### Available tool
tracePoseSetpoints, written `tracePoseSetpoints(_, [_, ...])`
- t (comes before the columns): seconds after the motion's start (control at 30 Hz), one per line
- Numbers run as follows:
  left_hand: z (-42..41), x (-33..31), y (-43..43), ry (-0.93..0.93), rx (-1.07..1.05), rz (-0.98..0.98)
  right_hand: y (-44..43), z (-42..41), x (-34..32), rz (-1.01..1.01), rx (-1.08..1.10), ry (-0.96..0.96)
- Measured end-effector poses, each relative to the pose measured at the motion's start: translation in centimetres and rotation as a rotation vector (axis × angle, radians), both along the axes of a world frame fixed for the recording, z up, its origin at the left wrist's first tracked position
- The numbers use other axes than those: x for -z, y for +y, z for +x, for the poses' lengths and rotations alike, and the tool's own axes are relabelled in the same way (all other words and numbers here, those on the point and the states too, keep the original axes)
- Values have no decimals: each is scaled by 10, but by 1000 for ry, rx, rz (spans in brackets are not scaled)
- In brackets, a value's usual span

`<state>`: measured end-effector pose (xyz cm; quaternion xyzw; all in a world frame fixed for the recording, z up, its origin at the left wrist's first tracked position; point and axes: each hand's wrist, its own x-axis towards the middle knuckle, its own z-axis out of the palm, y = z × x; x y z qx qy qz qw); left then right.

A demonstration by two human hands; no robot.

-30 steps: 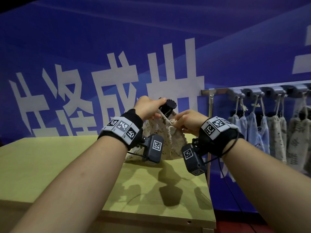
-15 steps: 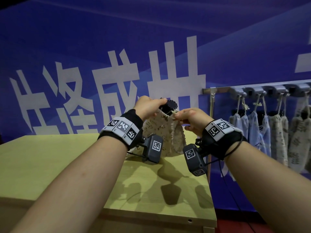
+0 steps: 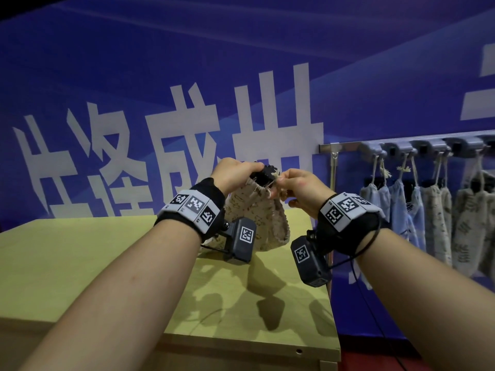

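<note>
A beige patterned drawstring pouch (image 3: 257, 218) hangs above the back of a yellow-green table (image 3: 80, 261), held up by both hands. My left hand (image 3: 235, 174) grips the left side of the pouch's gathered mouth. My right hand (image 3: 294, 187) pinches the right side of the mouth and its frayed cord (image 3: 274, 174). A black object (image 3: 267, 175) sticks out of the pouch's opening between the two hands. Both wrists wear black bands with printed markers and small black boxes.
A metal rail (image 3: 401, 143) with grey hooks runs along the blue banner wall at the right. Several cloth pouches (image 3: 434, 207) hang from it by their cords. The table's right edge lies close to the rail's post (image 3: 333, 178).
Both hands have drawn closer together at the pouch's mouth. The cord that stretched between them now shows only as a frayed end at the opening. The pouch hangs slightly higher.
</note>
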<state>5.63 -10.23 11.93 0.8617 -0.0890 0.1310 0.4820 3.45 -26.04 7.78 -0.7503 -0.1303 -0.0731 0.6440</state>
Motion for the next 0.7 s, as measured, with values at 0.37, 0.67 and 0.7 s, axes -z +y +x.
tracePoseSetpoints(0.37, [10, 2, 1, 2, -16, 16, 8, 3, 2, -396, 197, -34])
tracePoseSetpoints(0.67, [11, 5, 1, 27, -4, 7, -4, 4, 4, -123, 138, -67])
tracePoseSetpoints(0.7, [11, 5, 0, 29, 2, 16, -5, 4, 4, -92, 140, -68])
